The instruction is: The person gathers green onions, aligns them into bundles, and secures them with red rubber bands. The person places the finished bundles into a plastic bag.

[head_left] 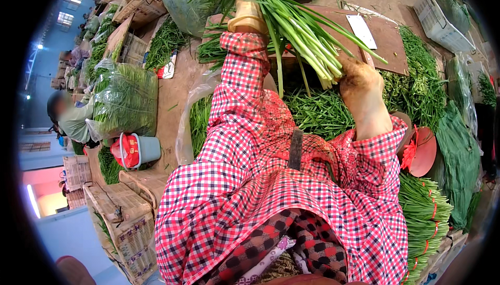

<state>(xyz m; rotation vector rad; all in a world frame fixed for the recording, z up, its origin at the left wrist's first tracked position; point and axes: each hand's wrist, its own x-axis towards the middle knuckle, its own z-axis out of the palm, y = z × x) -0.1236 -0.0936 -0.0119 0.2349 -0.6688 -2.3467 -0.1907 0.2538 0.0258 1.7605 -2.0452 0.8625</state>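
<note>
A bunch of garlic chives (302, 35) stretches between my two hands, pale stalk ends toward the right and leaves toward the far left. My left hand (248, 8), in a stained, pale glove, is closed round the leafy part. At the pale ends, my right hand (362, 84) has its fingers curled in against the stalks; its glove is dirty and its fingertips are partly hidden. Below the bunch lies a heap of loose cut greens (317, 110). A brown board (390, 48) with a white strip (361, 32) lies just beyond.
Bundles tied with red bands (424, 222) are stacked at my right, near a pink disc (422, 152) and green sheeting (458, 155). On the left are a bagged bale of greens (127, 97), a grey bucket (148, 148), crates (125, 222) and another person (75, 118).
</note>
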